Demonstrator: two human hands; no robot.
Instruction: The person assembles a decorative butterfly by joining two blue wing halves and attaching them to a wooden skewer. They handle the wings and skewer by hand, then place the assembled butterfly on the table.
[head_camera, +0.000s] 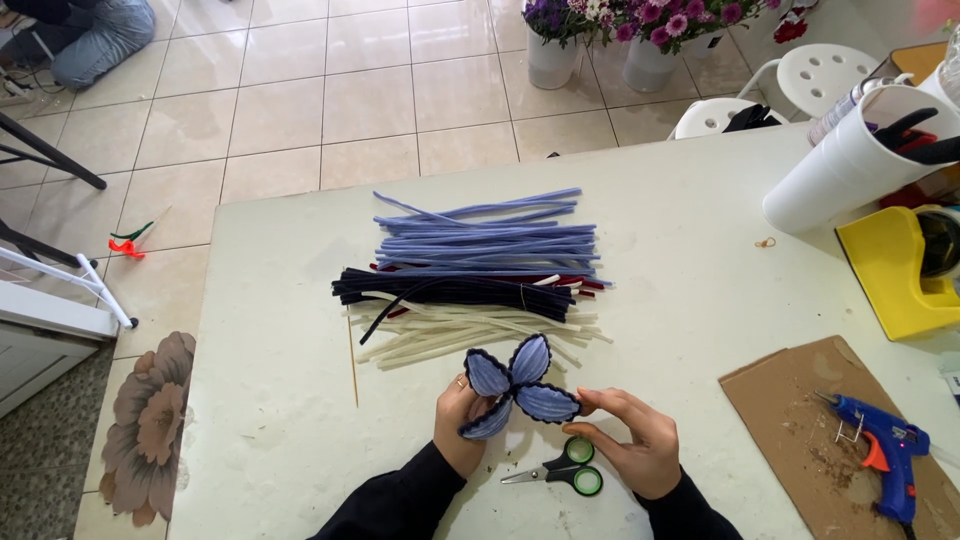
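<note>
Left hand (458, 420) pinches the lower-left petal of a blue pipe-cleaner flower (518, 385); right hand (630, 440) grips the tip of the right petal w/ thumb and fingers. Both hands are closed on the flower, held just above the desk (700, 270) near its front edge, btwn the two hands. Four petals, dark-edged, spread like an X from a centre that sits closer to the left hand; right petal's long axis runs left-right, pointing into the right hand.

Scissors (562, 470) w/ green handles lie on the desk just under the right hand, blades pointing left. Beyond the flower, away from the person: pile of pipe cleaners (480, 270) lying left-right, cream nearest, dark navy mid, light blue farthest. Thin wooden skewer (352, 365) left of the pile. Far right: cardboard sheet (790, 400) w/ blue glue gun (885, 450), well apart from both hands.
</note>
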